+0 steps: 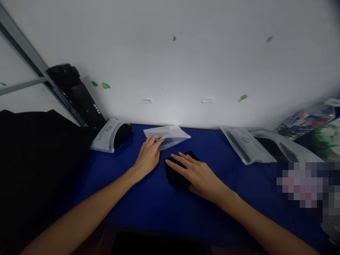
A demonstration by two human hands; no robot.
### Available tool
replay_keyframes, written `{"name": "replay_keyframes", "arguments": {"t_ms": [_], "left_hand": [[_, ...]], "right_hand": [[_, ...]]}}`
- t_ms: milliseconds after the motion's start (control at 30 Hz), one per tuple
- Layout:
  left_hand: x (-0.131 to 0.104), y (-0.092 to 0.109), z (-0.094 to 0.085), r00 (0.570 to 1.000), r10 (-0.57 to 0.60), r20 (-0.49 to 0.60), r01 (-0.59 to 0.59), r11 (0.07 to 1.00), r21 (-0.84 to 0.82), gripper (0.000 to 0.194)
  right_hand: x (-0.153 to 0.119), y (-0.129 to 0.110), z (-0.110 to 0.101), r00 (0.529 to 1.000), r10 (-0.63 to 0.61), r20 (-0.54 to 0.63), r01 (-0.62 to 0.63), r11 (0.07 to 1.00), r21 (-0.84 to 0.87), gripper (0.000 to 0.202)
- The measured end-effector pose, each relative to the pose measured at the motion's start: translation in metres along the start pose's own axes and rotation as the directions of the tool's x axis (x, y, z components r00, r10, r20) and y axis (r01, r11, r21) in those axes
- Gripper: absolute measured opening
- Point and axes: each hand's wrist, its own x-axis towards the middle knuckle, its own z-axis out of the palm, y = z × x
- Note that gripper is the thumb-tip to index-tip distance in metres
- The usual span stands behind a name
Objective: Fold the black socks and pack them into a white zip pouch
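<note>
My left hand (148, 156) is at the near left edge of a translucent zip bag (172, 132), which lies on the blue table against the wall. Its thumb and forefinger come together on the bag's edge. The bag's mouth gapes a little, and I see nothing inside. Just right of it, my right hand (200, 173) rests flat with fingers spread on a folded black cloth (176, 173). The hand covers part of the cloth, so its exact kind cannot be made out.
On the left stands a filled zip bag (105, 136) with black contents, beside a black PEAK box (82, 99). More zip bags (247, 145) lie on the right, near a plastic bottle (318, 111). Dark fabric (34, 159) fills the left side of the blue table (154, 202).
</note>
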Motion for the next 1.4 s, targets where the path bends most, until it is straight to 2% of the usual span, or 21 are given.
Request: {"name": "replay_keyframes", "arguments": {"t_ms": [133, 367, 500, 633, 833, 1000, 1233, 1300, 1400], "left_hand": [[-0.001, 0.002, 0.0, 1.0, 0.014, -0.001, -0.014, 1.0, -0.007, 0.065], [-0.002, 0.004, 0.001, 1.0, 0.02, -0.007, -0.02, 1.0, -0.007, 0.064], [-0.002, 0.004, 0.001, 1.0, 0.018, -0.002, -0.018, 1.0, -0.012, 0.064], [-0.002, 0.003, 0.002, 1.0, 0.029, 0.002, -0.029, 0.999, -0.022, 0.062], [-0.004, 0.007, 0.004, 0.997, 0.073, -0.012, -0.074, 0.996, -0.056, 0.068], [-0.004, 0.015, 0.003, 0.993, 0.119, 0.022, -0.117, 0.991, -0.06, 0.066], [-0.004, 0.017, 0.002, 0.992, 0.122, 0.031, -0.119, 0.991, -0.066, 0.068], [-0.004, 0.018, 0.002, 0.991, 0.131, 0.037, -0.128, 0.989, -0.071, 0.071], [-0.004, 0.019, 0.002, 0.989, 0.14, 0.04, -0.136, 0.986, -0.1, 0.077]], "right_hand": [[-0.001, -0.002, -0.003, 1.0, -0.006, 0.005, 0.006, 0.999, 0.054, 0.097], [0.002, -0.008, 0.003, 0.996, 0.06, -0.068, -0.055, 0.996, 0.073, 0.078], [0.005, -0.005, 0.007, 0.997, 0.076, 0.0, -0.076, 0.996, 0.038, 0.099], [0.005, -0.004, 0.011, 0.995, 0.101, -0.002, -0.1, 0.994, 0.046, 0.109], [0.004, -0.001, 0.02, 0.988, 0.096, -0.117, -0.083, 0.99, 0.113, 0.106], [0.006, 0.002, 0.022, 0.982, 0.1, -0.163, -0.079, 0.988, 0.129, 0.099], [0.003, 0.011, 0.022, 0.967, 0.071, -0.246, -0.039, 0.991, 0.131, 0.095], [0.002, 0.013, 0.02, 0.949, 0.053, -0.311, -0.017, 0.993, 0.118, 0.095], [0.002, 0.011, 0.015, 0.883, -0.021, -0.469, 0.067, 0.994, 0.082, 0.088]]}}
